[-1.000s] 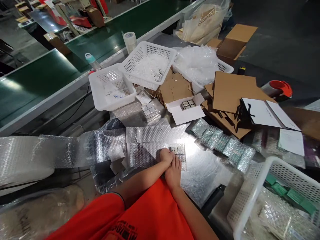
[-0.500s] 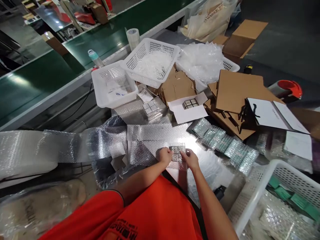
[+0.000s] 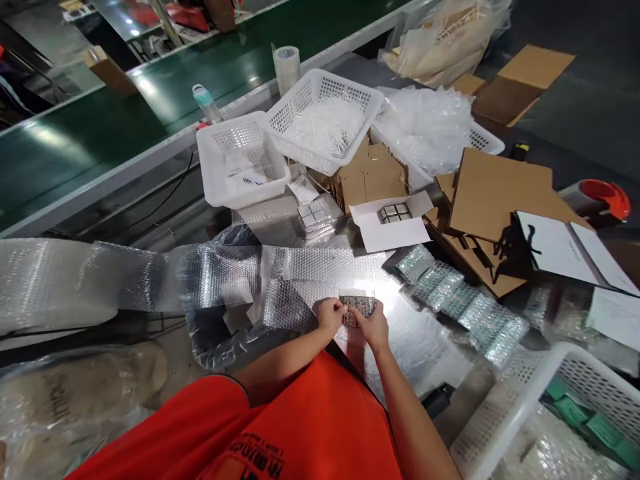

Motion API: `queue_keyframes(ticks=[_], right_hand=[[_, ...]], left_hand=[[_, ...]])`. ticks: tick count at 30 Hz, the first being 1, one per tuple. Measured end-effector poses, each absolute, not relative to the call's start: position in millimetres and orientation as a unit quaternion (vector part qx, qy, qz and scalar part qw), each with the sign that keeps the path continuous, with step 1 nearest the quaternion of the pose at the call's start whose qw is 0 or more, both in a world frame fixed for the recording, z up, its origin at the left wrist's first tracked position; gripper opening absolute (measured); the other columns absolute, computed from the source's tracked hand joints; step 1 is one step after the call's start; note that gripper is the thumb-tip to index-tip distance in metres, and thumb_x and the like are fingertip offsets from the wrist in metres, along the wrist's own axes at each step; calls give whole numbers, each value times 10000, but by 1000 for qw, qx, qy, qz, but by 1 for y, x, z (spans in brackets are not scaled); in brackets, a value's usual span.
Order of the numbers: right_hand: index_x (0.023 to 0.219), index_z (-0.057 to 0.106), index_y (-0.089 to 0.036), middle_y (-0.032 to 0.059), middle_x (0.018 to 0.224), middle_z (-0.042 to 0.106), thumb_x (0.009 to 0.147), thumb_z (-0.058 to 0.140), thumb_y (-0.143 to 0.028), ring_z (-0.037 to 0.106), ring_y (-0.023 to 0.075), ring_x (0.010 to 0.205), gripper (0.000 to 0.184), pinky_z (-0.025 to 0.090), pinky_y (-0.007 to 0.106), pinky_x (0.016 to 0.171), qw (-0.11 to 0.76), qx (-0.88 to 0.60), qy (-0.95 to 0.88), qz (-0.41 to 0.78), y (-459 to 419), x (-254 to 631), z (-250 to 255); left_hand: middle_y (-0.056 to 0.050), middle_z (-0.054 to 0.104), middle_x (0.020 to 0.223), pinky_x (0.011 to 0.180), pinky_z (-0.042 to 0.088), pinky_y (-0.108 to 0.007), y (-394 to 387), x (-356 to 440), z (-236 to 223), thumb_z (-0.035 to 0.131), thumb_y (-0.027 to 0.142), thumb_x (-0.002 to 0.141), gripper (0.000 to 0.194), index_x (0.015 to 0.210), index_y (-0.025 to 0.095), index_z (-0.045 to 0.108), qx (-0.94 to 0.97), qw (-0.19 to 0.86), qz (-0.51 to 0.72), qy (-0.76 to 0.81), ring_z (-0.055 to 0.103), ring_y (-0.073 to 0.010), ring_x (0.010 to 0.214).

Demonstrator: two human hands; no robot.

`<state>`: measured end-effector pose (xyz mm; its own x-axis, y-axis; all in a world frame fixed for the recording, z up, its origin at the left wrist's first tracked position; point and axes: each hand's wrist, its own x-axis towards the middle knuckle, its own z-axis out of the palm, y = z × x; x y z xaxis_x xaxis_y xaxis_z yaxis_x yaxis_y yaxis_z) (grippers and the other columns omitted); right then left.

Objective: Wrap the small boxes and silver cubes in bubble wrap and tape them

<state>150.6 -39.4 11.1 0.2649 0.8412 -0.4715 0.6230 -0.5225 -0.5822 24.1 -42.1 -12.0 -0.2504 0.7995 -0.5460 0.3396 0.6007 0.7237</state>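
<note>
So both hands are pinched onto a small mosaic tile sheet [image 3: 357, 307] from either side, the left hand [image 3: 331, 316] on its left edge and the right hand [image 3: 373, 327] on its right, and neither has let go. The tile sheet is right at the near edge of the bubble wrap [image 3: 300, 303]. Past the bubble wrap there's an open white card box [image 3: 390, 230] holding a tile block [image 3: 394, 213], and a row of wrapped tile packs [image 3: 463, 303] runs along its right side.

Green conveyor belt [image 3: 85, 133], dark floor [image 3: 590, 100]
</note>
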Motion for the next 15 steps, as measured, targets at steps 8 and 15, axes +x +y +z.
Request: queue_keyframes(ticks=[8, 15], right_hand=[[1310, 477, -162, 159, 1167, 675, 811, 611, -507, 693, 312, 948, 622, 478, 362, 739, 54, -820, -486, 299, -44, 120, 32], [1330, 456, -159, 175, 1170, 646, 876, 566, -474, 701, 317, 911, 564, 482, 372, 710, -8, -838, -485, 252, -45, 96, 41]], left_hand=[[-3, 619, 738, 749, 409, -254, -46, 25, 6, 616, 36, 791, 160, 722, 180, 608, 390, 438, 232, 776, 576, -148, 744], [-56, 685, 767, 801, 432, -285, -35, 16, 15, 610, 16, 755, 224, 606, 182, 595, 311, 498, 189, 787, 639, -204, 856]])
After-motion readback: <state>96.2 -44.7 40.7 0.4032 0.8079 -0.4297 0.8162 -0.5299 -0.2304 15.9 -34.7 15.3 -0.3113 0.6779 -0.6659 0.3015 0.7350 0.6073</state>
